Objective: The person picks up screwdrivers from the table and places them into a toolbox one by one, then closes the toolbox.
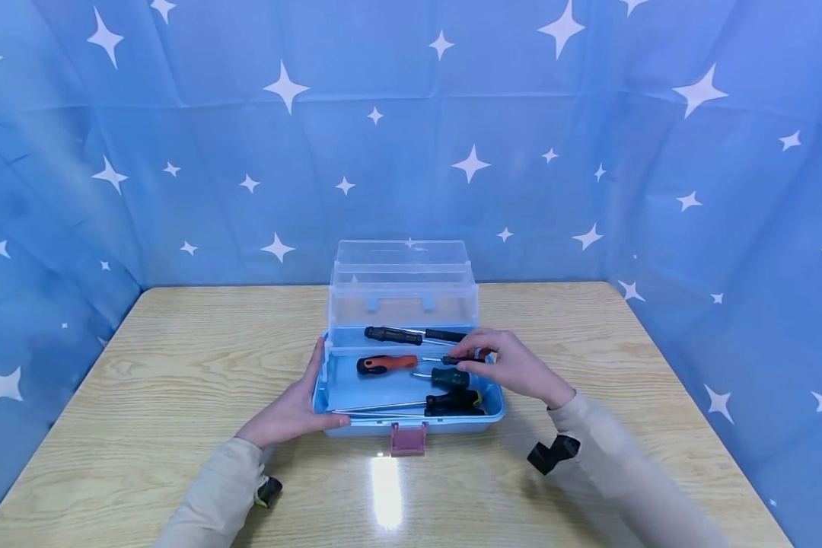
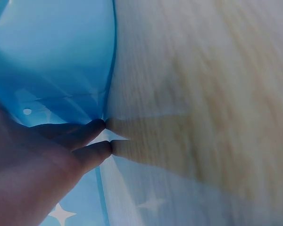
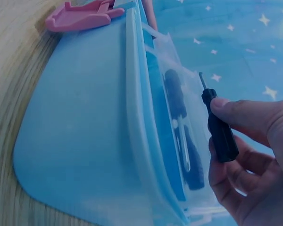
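A light blue toolbox (image 1: 363,429) stands on the table with its clear lid (image 1: 404,308) raised. My left hand (image 1: 291,411) rests along its left side, fingers straight against the wall and thumb across the front corner. Over the right part of the box, my right hand (image 1: 503,361) pinches a small black screwdriver (image 3: 221,136) between thumb and fingers, its thin shaft pointing away from the palm. Inside lie an orange-and-black screwdriver (image 1: 390,364), a stubby dark green screwdriver (image 1: 450,378) and a black-and-yellow screwdriver (image 1: 455,399). A red-and-black handle (image 1: 483,353) is partly hidden by my right hand.
Black-handled screwdrivers (image 1: 393,335) lie along the back of the box, and another dark handle (image 1: 455,412) lies by its front wall. A pink latch (image 1: 408,440) hangs open in front. Beyond the wooden table (image 1: 205,342) hangs a blue starry curtain (image 1: 397,152).
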A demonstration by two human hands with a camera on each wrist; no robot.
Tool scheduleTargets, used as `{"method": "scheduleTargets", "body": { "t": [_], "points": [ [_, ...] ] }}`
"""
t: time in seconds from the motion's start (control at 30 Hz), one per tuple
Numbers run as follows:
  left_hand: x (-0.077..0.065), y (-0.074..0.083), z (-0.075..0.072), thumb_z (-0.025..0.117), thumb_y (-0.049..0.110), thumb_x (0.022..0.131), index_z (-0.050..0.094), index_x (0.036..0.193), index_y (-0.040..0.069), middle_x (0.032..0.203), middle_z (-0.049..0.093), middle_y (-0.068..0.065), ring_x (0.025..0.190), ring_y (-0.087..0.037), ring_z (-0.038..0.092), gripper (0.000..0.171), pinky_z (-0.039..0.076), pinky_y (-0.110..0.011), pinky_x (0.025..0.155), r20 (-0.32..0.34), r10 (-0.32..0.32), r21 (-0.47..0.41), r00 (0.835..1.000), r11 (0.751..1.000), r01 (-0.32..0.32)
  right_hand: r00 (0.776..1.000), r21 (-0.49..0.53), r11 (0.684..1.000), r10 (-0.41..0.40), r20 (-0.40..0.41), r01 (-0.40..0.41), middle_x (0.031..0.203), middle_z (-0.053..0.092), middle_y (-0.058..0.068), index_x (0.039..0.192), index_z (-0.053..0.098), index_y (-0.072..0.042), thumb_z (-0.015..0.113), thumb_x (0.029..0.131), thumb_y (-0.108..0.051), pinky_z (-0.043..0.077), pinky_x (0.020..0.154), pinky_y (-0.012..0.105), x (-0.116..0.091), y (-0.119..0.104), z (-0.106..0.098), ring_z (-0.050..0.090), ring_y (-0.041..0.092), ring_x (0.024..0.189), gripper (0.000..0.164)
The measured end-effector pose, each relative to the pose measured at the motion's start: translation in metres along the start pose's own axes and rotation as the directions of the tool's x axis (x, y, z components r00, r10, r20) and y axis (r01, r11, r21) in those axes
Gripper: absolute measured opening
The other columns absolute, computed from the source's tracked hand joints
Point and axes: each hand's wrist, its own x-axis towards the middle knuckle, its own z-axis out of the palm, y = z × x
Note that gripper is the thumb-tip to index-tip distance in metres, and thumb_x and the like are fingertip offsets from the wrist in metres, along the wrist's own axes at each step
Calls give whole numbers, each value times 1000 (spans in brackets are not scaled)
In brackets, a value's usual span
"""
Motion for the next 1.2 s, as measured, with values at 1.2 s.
{"method": "scheduleTargets", "body": {
  "t": [1.2],
  "points": [
    [-1,0,1,81,27,80,-19,152,29,160,4,-18,140,-43,18,123,21,-58,109,-5,10,10,1000,1000,-9,991,-38,995,-83,105,88,98,68,-5,105,74,-10,68,91,-10,48,70,28,21,-15,49,58,7,83,15]
  ]
}}
